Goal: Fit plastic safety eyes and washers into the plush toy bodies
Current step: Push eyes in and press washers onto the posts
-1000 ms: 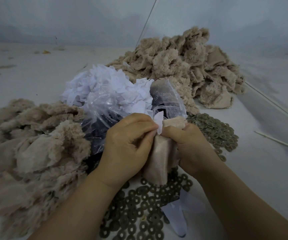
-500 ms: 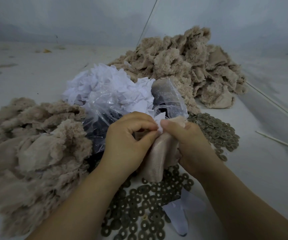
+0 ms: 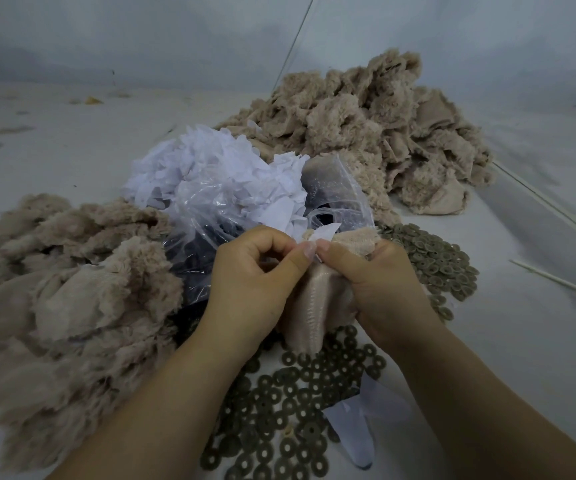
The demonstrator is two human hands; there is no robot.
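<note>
Both hands are working a plush body (image 3: 309, 306) just above the counter (image 3: 522, 341): the left hand (image 3: 248, 289) is pinching at its top edge, while the right hand (image 3: 376, 289) has its fingers clamped round the soft, limp, light fabric. Best gripped near the eye hole, probably. Behind, a clear bag (image 3: 245, 216) is holding white scraps (image 3: 217, 168); washers (image 3: 290, 410) are lying loose.

Single head view: looks forward and down, close over clear plastic bag (image 3: 245, 216); hands just below bag; far wall behind.
</note>
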